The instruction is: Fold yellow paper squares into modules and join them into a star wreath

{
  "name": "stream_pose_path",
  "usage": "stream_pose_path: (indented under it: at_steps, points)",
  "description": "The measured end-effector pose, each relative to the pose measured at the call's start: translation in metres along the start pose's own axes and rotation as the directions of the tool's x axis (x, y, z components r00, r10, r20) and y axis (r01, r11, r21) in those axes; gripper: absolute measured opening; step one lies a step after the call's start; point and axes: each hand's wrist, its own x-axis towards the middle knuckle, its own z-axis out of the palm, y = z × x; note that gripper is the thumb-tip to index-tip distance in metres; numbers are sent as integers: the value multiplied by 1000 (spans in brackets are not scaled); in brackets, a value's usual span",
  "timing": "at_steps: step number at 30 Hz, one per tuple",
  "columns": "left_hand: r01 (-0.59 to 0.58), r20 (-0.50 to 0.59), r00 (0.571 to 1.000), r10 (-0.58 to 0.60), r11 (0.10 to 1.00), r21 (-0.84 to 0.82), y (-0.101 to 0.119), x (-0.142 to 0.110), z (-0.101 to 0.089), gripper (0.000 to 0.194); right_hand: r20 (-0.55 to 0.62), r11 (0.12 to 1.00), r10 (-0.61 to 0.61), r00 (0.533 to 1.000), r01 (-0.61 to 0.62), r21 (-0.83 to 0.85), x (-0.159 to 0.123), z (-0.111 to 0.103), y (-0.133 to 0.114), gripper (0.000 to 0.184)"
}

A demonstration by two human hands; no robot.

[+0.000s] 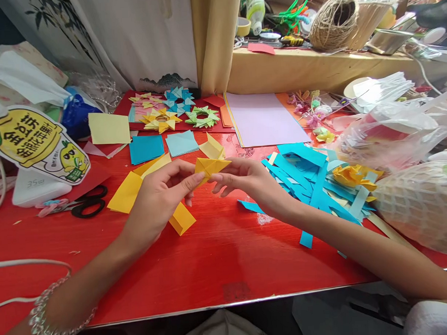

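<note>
Both hands hold one folded yellow paper piece (209,167) a little above the red table (213,266). My left hand (161,195) pinches its left side with thumb and fingers. My right hand (252,183) pinches its right point. More folded yellow pieces (181,218) and flat yellow sheets (126,191) lie under and left of my left hand. Another folded yellow piece (212,147) rests just behind the held one.
Cut blue paper strips (313,183) pile up to the right beside plastic bags (395,125). Finished paper star rings (176,110) and a lilac sheet (262,117) lie at the back. Black scissors (88,205) lie at left, near blue squares (146,148).
</note>
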Motion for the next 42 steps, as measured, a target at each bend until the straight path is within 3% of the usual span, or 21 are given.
stream_pose_path:
  at_steps: [4,7,11,16,21,26,29,36,39,42]
  points:
    - [124,92,989,-118,990,-61,1,-1,4,18,6,998,-34,999,34,-51,-2,0,0,22]
    - [139,141,981,-137,990,-8,1,0,2,18,31,993,-42,999,45,-111,-2,-1,0,22]
    - [61,74,995,-60,998,-13,1,1,-1,17,140,978,-53,989,80,-193,-2,-1,0,22]
    - [72,-24,997,-75,990,-124,0,-3,3,18,127,993,-35,991,49,-110,-4,3,-1,25]
    - [19,-44,999,-23,996,-92,1,-5,6,15,148,997,-44,988,54,-63,-5,6,-1,20]
    - [29,29,999,-30,999,21,1,-5,6,16,134,992,-21,991,38,-122,-6,5,4,21]
    - [7,20,1000,-9,995,104,1,-5,6,20,139,995,27,990,-13,-104,-6,7,5,19]
    - [30,38,999,-34,994,109,1,-8,5,27,175,995,103,979,-104,-2,-9,10,4,21]
    - [79,85,993,-81,996,30,-2,-7,4,31,225,996,75,972,-85,36,-10,8,4,17]
    - [185,213,965,-153,973,-140,-4,-5,3,32,275,995,59,960,-79,62,-10,7,5,18]
